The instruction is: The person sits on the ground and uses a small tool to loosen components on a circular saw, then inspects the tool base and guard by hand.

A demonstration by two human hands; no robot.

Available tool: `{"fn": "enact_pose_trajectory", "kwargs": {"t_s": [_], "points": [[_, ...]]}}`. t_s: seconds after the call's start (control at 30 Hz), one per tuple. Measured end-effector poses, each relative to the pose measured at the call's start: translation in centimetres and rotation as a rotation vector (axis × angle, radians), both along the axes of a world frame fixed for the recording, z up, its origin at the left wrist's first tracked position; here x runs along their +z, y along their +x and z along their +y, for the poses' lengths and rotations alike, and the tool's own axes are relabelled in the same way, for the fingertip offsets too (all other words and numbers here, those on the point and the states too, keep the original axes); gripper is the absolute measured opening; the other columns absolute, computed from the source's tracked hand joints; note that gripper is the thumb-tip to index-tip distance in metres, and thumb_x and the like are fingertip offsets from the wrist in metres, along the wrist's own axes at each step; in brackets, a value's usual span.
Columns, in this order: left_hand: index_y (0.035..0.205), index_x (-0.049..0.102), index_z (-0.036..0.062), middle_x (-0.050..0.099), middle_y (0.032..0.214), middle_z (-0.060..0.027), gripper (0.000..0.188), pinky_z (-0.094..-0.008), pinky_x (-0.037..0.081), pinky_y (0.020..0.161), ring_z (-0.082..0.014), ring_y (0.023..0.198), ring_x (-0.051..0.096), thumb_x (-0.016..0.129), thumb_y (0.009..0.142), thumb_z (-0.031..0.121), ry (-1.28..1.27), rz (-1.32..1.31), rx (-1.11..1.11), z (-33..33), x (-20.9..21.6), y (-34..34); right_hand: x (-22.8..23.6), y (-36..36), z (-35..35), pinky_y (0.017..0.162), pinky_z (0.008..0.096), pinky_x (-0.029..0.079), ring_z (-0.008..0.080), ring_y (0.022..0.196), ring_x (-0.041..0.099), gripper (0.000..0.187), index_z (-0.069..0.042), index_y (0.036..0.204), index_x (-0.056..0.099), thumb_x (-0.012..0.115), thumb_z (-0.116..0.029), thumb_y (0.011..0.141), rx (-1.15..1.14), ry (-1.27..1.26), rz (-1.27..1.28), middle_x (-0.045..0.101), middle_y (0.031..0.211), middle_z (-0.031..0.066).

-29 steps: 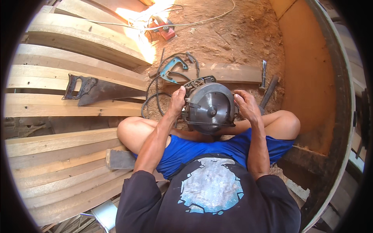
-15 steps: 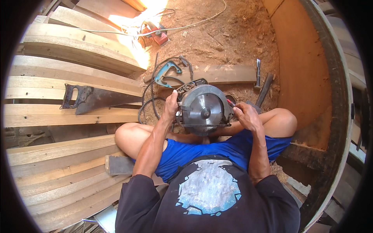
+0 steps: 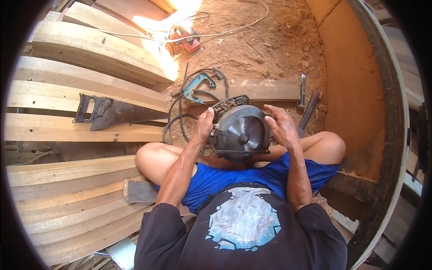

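- The person sits on the sawdust floor (image 3: 270,40) with legs crossed, and the circular saw (image 3: 240,132) lies on the lap, at the centre of the frame, its round blade guard facing up.
- The left hand (image 3: 204,126) has its grip closed on the left side of the saw body.
- The right hand (image 3: 280,128) rests on the right rim of the guard, fingers half bent; I cannot tell if it really clamps.
- The saw's cord (image 3: 177,119) runs in loops on the floor just beyond the left hand.
- No wood is under the blade, so I judge that cutting is not begun; the saw seems only to be checked or prepared.
- A handsaw (image 3: 108,112) lies on the planks (image 3: 67,90) at left, a board (image 3: 261,90) and a chisel (image 3: 302,87) lie beyond the saw.
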State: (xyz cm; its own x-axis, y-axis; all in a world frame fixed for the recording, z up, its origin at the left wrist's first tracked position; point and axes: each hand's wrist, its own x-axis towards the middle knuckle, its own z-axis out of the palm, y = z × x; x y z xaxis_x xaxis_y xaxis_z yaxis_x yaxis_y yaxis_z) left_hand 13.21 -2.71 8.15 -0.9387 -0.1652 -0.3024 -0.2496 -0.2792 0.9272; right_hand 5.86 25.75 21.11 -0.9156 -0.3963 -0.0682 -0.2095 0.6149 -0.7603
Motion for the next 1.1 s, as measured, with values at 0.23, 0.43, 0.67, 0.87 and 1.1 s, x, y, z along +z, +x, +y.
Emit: {"fn": "enact_pose_trajectory", "kwargs": {"t_s": [0.23, 0.43, 0.67, 0.87, 1.1], "points": [[0.123, 0.069, -0.0013, 0.071, 0.110, -0.0044, 0.054, -0.0299, 0.048, 0.089, -0.0110, 0.098, 0.058, 0.039, 0.114, 0.042, -0.023, 0.051, 0.007, 0.2, -0.1, 0.1, -1.3, -0.3, -0.5, 0.107, 0.0429, 0.048, 0.0379, 0.124, 0.063, 0.040, -0.003, 0.136, 0.065, 0.063, -0.017, 0.099, 0.061, -0.019, -0.068, 0.066, 0.131, 0.0234], [0.121, 0.069, -0.0015, 0.069, 0.104, -0.0017, 0.054, -0.0293, 0.048, 0.084, -0.0092, 0.090, 0.055, 0.039, 0.114, 0.043, -0.065, 0.074, 0.007, 0.6, 1.2, 0.2, -1.2, -0.2, -0.4, 0.107, 0.0433, 0.048, 0.0392, 0.125, 0.062, 0.040, -0.002, 0.135, 0.064, 0.061, -0.016, 0.098, 0.053, -0.021, -0.095, 0.066, 0.132, 0.0250], [0.120, 0.069, -0.0015, 0.070, 0.104, -0.0029, 0.053, -0.0298, 0.048, 0.086, -0.0106, 0.093, 0.056, 0.039, 0.114, 0.042, -0.099, 0.065, -0.008, 0.7, 1.7, 0.3, -1.2, -0.1, -0.2, 0.105, 0.0425, 0.048, 0.0383, 0.122, 0.064, 0.038, -0.001, 0.133, 0.065, 0.061, -0.015, 0.098, 0.062, -0.029, -0.095, 0.068, 0.127, 0.0242], [0.116, 0.069, -0.0012, 0.069, 0.101, -0.0026, 0.051, -0.0302, 0.048, 0.086, -0.0110, 0.092, 0.056, 0.039, 0.114, 0.041, -0.127, 0.069, -0.018, 0.5, 1.3, 0.2, -1.6, 0.2, 0.3, 0.098, 0.0401, 0.052, 0.0324, 0.112, 0.069, 0.033, 0.000, 0.128, 0.067, 0.061, -0.014, 0.098, 0.024, -0.128, -0.191, 0.071, 0.120, 0.0209], [0.106, 0.069, 0.0001, 0.069, 0.094, -0.0022, 0.052, -0.0291, 0.049, 0.082, -0.0105, 0.088, 0.057, 0.039, 0.114, 0.041, -0.167, 0.034, -0.067, 0.3, 2.0, 0.6, -0.1, 0.5, 0.7, 0.093, 0.0384, 0.054, 0.0287, 0.104, 0.070, 0.031, 0.002, 0.123, 0.068, 0.062, -0.014, 0.097, 0.067, -0.122, -0.212, 0.073, 0.112, 0.0188]]}}
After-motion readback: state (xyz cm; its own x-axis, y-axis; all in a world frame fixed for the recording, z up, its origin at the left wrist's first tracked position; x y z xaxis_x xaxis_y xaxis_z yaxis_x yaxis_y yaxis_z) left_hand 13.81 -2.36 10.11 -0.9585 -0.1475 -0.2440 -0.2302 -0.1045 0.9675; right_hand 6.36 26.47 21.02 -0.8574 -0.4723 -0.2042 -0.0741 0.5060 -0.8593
